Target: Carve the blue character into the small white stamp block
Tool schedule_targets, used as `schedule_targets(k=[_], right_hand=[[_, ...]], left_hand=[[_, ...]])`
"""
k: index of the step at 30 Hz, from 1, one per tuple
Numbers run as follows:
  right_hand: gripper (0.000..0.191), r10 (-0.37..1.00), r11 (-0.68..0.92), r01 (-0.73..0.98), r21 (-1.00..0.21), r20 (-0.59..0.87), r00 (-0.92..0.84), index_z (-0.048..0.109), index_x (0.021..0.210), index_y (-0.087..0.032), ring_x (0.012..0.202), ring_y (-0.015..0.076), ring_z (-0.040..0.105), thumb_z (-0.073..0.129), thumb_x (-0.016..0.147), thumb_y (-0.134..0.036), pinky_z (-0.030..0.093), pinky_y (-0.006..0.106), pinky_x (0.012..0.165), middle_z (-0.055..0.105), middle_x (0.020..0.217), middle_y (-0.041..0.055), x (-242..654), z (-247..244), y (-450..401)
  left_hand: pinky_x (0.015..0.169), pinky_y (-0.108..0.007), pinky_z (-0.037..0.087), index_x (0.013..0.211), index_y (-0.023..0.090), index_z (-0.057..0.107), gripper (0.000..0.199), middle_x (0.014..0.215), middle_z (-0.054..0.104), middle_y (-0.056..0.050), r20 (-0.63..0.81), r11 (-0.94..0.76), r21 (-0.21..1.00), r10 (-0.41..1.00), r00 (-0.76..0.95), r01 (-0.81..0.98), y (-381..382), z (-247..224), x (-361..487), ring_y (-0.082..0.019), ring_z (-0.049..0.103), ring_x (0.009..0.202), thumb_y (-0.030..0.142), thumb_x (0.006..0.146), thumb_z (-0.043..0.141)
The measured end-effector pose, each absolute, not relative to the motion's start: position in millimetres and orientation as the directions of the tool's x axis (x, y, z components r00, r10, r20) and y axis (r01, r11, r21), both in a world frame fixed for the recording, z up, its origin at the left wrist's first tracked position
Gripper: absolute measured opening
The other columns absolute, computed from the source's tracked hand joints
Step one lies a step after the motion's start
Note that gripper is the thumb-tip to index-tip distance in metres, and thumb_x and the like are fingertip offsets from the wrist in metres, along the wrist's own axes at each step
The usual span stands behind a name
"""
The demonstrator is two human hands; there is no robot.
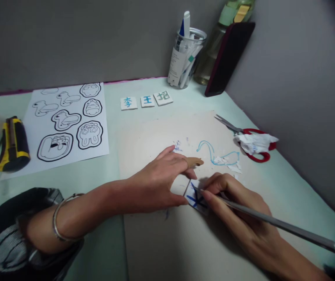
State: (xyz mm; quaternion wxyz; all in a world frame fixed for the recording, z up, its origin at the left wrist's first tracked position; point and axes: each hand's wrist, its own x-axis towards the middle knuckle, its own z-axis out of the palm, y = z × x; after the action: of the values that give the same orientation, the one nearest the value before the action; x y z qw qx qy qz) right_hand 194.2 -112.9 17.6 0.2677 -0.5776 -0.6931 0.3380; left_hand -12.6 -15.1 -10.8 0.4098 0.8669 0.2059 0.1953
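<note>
A small white square tile [196, 201] with dark blue painted strokes lies on the beige board [155, 246]. My left hand [161, 179] steadies it, the thumb on its near left edge and the fingertips at its far edge. In a pen grip, my right hand [237, 207] is closed on a slim grey metal-handled tool [281, 223], like a craft knife. The tool's tip meets the tile's face near the blue strokes; my fingers partly cover the tile's right side. A blue swan outline [207, 145] and torn white scraps [227, 162] are beyond my hands.
Red-handled scissors [253, 132] with crumpled tissue [257, 142] lie at the right. Behind stand a jar of markers [182, 62], a bottle [207, 58] and a leaning dark phone [228, 58]. Several lettered tiles [129, 104], a printed sheet [103, 132] and a yellow-black utility knife [16, 142] lie left.
</note>
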Motion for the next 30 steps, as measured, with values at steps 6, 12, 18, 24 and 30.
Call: schedule_targets(k=[6,12,18,24,30], right_hand=[[0.017,0.978,0.122,0.61,-0.783,-0.01,-0.209,0.049,0.085,-0.024,0.07,0.0145,0.058,0.047,0.102,-0.025,0.041,0.029,0.059,0.063,0.081,-0.0008,195.7,16.6,-113.8],[0.017,0.978,0.124,0.628,-0.769,-0.013,-0.21,0.049,0.085,-0.025,0.069,0.0147,0.058,0.047,0.102,-0.025,0.041,0.029,0.058,0.064,0.08,-0.0008,196.4,17.1,-113.9],[0.017,0.975,0.136,0.632,-0.763,-0.008,-0.221,0.049,0.086,-0.025,0.068,0.0142,0.058,0.047,0.102,-0.027,0.042,0.027,0.057,0.064,0.08,-0.0014,197.4,17.9,-113.5],[0.022,0.971,0.149,0.649,-0.746,-0.012,-0.237,0.049,0.082,-0.025,0.063,0.0134,0.059,0.044,0.103,-0.029,0.046,0.024,0.057,0.063,0.075,-0.0022,198.9,15.6,-113.0],[0.025,0.952,0.286,0.635,-0.718,0.136,-0.275,0.051,0.078,-0.025,0.058,0.0123,0.061,0.043,0.102,-0.029,0.048,0.019,0.051,0.063,0.069,-0.002,201.8,1.9,-107.5]], left_hand=[[0.127,-0.049,0.007,0.145,0.026,0.039,0.079,0.12,0.068,-0.001,0.169,-0.567,0.801,0.524,0.834,0.194,-15.9,-11.8,-12.4,-0.023,0.053,0.13,0.024,0.078,0.08],[0.127,-0.049,0.007,0.144,0.025,0.041,0.077,0.12,0.069,-0.001,0.166,-0.567,0.798,0.53,0.832,0.202,-15.9,-10.9,-11.8,-0.024,0.053,0.131,0.025,0.078,0.08],[0.127,-0.046,0.006,0.144,0.023,0.041,0.078,0.12,0.069,-0.001,0.15,-0.551,0.809,0.529,0.835,0.204,-15.8,-11.5,-11.7,-0.022,0.053,0.129,0.023,0.077,0.081],[0.127,-0.047,0.005,0.143,0.02,0.043,0.08,0.118,0.071,-0.002,0.131,-0.537,0.816,0.533,0.836,0.215,-16.0,-6.1,-9.2,-0.024,0.054,0.128,0.024,0.074,0.083],[0.127,-0.045,0.004,0.145,0.019,0.044,0.084,0.119,0.072,-0.003,0.133,-0.534,0.819,0.53,0.837,0.208,-15.0,-5.0,-9.4,-0.024,0.053,0.13,0.028,0.073,0.085]])
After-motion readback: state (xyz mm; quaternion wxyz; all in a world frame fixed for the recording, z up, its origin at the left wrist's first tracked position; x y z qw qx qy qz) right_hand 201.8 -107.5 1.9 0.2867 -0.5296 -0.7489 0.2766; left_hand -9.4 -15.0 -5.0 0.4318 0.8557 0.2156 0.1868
